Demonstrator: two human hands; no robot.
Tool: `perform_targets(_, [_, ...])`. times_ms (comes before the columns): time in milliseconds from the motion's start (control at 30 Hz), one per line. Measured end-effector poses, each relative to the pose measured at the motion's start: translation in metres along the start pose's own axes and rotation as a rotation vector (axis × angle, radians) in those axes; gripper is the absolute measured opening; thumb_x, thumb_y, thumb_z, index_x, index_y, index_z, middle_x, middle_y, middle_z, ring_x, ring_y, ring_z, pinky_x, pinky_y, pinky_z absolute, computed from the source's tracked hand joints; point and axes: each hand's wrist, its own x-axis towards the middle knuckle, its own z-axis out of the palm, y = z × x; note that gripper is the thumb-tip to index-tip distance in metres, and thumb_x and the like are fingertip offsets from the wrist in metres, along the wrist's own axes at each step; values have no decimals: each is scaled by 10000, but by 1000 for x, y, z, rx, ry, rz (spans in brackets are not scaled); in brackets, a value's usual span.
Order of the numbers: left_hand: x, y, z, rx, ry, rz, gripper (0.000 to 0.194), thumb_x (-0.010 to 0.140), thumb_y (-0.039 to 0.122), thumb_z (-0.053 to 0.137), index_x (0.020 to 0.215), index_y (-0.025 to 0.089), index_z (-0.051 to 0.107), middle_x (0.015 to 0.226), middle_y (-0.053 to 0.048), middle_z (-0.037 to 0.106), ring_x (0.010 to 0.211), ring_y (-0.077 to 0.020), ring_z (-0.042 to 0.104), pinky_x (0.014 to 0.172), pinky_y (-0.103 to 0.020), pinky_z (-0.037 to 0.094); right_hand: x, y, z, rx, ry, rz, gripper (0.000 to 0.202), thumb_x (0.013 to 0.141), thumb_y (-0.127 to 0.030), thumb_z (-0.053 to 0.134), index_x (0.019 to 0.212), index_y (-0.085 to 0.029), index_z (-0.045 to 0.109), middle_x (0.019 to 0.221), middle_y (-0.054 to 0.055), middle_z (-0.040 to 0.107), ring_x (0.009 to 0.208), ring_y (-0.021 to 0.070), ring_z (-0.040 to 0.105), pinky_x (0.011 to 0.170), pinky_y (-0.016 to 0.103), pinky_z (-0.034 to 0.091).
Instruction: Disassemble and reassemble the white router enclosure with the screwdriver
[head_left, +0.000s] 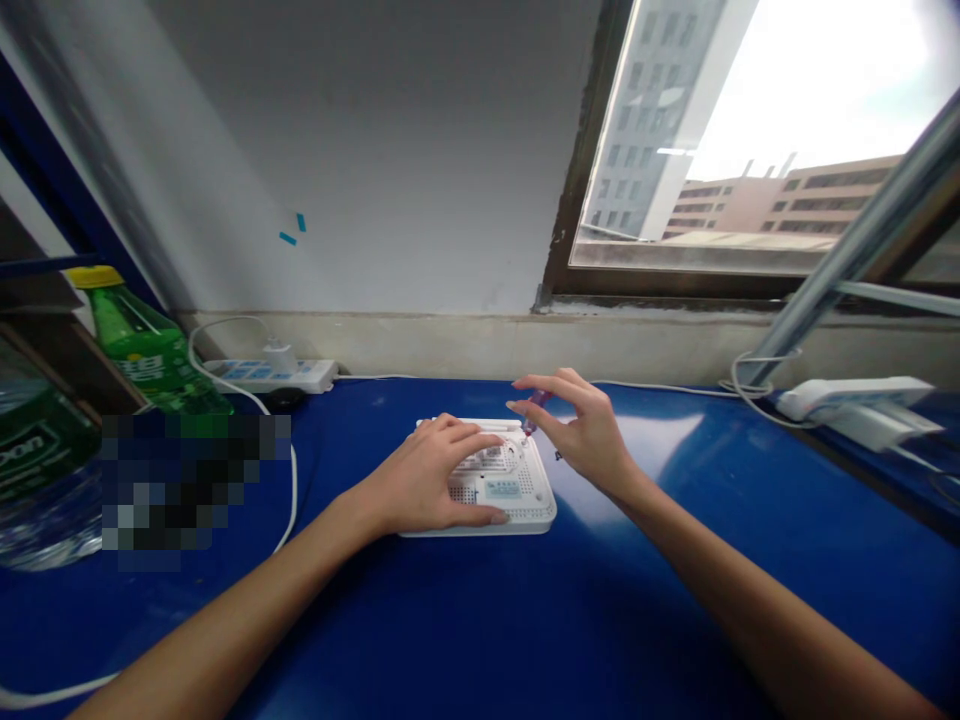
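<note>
The right hand (592, 430) pinches a small purplish tool (538, 399), likely light and stiff, over the white device (534, 495), probably rigid plastic best held by its edges, which the left hand (425, 475), spread and unclenched, covers on the tabletop (480, 620).

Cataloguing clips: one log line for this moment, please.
left hand: spread on white device; right hand: pinching purple tool; tip: near device's far right corner; surface: blue table

2 hands (431, 470) (592, 430); 1 white vented box (536, 508), 1 small purple-handled tool (537, 402). 2 bottles (146, 345) (37, 450), 2 power strips (316, 376) (840, 398), 2 blue tape bits (301, 222) (288, 238), 1 window (675, 262), 1 bench (480, 620).
</note>
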Motion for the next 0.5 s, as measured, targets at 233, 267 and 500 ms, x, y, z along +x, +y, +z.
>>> perform_targets(233, [0,0,0,8,3,21,741,786,676,731,1375,256,570,1381,-98,615,1200,-327,536,1038,-532,424,-3,3,-2,175,-154,55,385,1028,-223,478,1398,-244,582,1202,86,717,965,195,684,912,396,524])
perform_targets(267, [0,0,0,10,3,24,737,789,676,728,1373,255,571,1381,-99,616,1201,-327,535,1038,-532,424,-2,2,-2,175,-156,61,360,1014,-227,512,1359,-235,616,1131,78,735,916,191,690,889,386,530])
perform_targets(500, [0,-1,0,1,-4,10,758,791,700,710,1397,273,554,1408,-103,599,1230,-337,521,1049,-541,410,2,1,-3,-29,-38,-15,181,928,-289,686,1084,-215,740,855,44,694,841,209,636,816,372,508])
